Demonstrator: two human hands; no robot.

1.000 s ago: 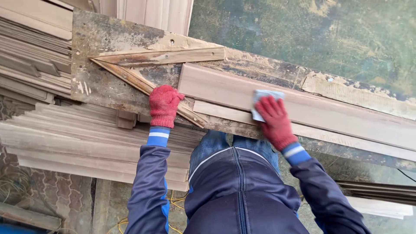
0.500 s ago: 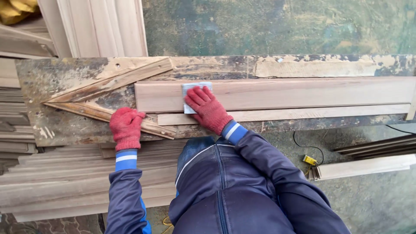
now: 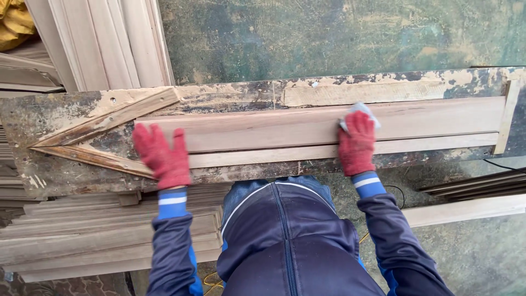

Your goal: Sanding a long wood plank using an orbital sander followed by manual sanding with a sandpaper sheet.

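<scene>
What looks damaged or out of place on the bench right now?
The workbench top is badly worn, its coating flaking away along the far edge. The long board lies straight under the left hand and under the right hand, which presses a sanding pad. Nothing spilled or askew.

The left hand (image 3: 163, 156), in a red knit glove, lies palm down with its fingers spread and pointing away from the body, flat against the near end of the long plank (image 3: 263, 127). Its forearm, in a dark blue sleeve with a blue and white cuff, runs straight back toward the torso. The right hand (image 3: 357, 143), gloved the same, presses palm down farther along the plank, fingers together and curled slightly forward. Its wrist bends outward and the elbow is out to the side.
</scene>
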